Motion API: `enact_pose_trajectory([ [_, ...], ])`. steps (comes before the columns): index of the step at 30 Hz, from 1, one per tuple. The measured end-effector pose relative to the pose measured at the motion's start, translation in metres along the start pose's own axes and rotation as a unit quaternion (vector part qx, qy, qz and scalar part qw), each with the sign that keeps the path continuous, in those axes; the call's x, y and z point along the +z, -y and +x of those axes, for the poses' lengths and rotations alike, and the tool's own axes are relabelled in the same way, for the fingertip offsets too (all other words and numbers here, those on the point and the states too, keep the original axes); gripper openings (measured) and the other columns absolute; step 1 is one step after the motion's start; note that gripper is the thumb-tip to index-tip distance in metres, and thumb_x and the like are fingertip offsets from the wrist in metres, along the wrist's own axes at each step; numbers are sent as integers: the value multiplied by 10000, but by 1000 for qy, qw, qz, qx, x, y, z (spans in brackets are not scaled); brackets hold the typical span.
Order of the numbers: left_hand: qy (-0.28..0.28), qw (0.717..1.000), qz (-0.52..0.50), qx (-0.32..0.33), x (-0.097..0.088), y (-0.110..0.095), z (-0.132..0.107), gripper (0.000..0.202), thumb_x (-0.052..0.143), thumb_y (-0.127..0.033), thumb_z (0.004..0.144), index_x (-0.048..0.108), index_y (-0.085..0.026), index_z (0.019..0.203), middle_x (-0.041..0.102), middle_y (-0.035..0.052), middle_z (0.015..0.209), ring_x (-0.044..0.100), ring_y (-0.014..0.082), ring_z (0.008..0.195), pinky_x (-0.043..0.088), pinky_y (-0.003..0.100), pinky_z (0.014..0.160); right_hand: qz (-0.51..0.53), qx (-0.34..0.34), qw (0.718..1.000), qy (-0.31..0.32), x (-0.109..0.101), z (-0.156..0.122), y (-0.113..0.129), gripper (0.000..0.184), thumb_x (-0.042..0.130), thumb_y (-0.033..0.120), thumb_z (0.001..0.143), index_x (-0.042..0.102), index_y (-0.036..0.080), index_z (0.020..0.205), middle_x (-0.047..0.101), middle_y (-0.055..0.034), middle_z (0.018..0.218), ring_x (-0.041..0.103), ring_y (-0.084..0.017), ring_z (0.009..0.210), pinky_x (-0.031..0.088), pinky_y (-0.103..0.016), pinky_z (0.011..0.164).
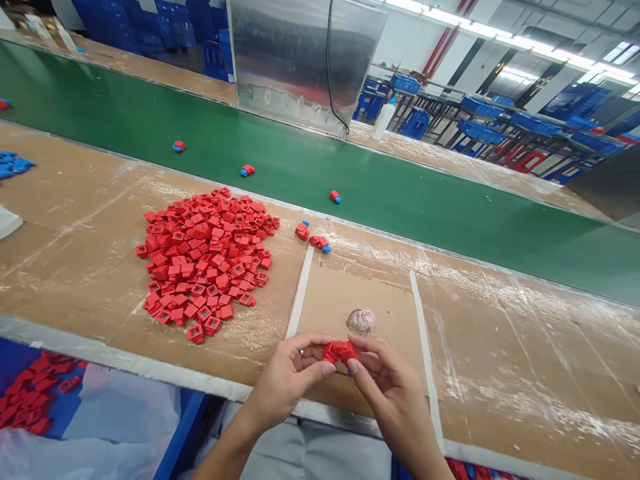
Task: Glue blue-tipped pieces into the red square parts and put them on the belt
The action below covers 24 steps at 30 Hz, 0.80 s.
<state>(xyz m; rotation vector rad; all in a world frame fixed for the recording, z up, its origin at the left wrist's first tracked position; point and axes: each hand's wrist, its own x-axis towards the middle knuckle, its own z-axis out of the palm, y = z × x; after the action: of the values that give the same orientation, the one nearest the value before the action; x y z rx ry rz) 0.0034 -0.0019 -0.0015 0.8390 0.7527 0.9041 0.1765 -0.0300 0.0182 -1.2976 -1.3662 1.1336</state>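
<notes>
Close to the table's front edge, my left hand [287,373] pinches a small red plastic part [329,353] between thumb and fingers. My right hand [393,387] grips another red plastic part [345,351], with a bit of blue showing under it. The two parts touch each other; whether they are joined I cannot tell. Just beyond my fingers lies a whitish round lump [362,321] on a taped cardboard patch [385,293]. To the left is a large pile of red plastic parts [205,247], several with square openings.
Two red-and-blue pieces [319,243] lie by the green conveyor belt [410,193], and several more ride on it. Blue parts [14,164] sit at far left. A blue bin [187,420] with red parts stands below the table's front edge. A metal panel [300,60] rises behind the belt.
</notes>
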Motion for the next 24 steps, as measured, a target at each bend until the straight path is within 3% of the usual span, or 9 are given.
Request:
enact_pose_trajectory([
  [7, 2, 1000, 17, 5, 0, 0, -1, 282, 720, -200, 815, 698, -158, 1094, 755, 79, 998, 677, 202, 943, 511, 312, 879, -22, -5, 1000, 13, -1, 0, -5, 226, 604, 277, 941, 621, 241, 1163, 673, -71, 1061, 678, -203, 973, 566, -313, 855],
  [12, 1, 1000, 10, 4, 2, -1, -2, 248, 723, -177, 804, 721, -170, 1052, 751, 63, 972, 679, 189, 906, 513, 290, 848, -63, -46, 997, 21, -2, -1, -6, 163, 590, 261, 943, 638, 237, 1097, 635, -57, 990, 653, -183, 885, 560, -289, 792],
  [18, -13, 996, 85, 36, -1, 2, -1, 238, 673, -150, 827, 752, -163, 1052, 663, 47, 899, 627, 155, 791, 498, 246, 711, -135, -83, 986, 54, -2, -1, -3, 139, 545, 246, 961, 663, 210, 1024, 613, -47, 861, 616, -170, 773, 517, -232, 671],
  [24, 8, 989, 140, 40, -2, -2, -3, 260, 608, -126, 852, 758, -169, 1059, 613, 40, 848, 590, 156, 759, 481, 250, 679, -139, -86, 984, 73, -1, -3, -9, 143, 520, 241, 970, 657, 201, 979, 596, -48, 843, 593, -175, 760, 490, -245, 674],
])
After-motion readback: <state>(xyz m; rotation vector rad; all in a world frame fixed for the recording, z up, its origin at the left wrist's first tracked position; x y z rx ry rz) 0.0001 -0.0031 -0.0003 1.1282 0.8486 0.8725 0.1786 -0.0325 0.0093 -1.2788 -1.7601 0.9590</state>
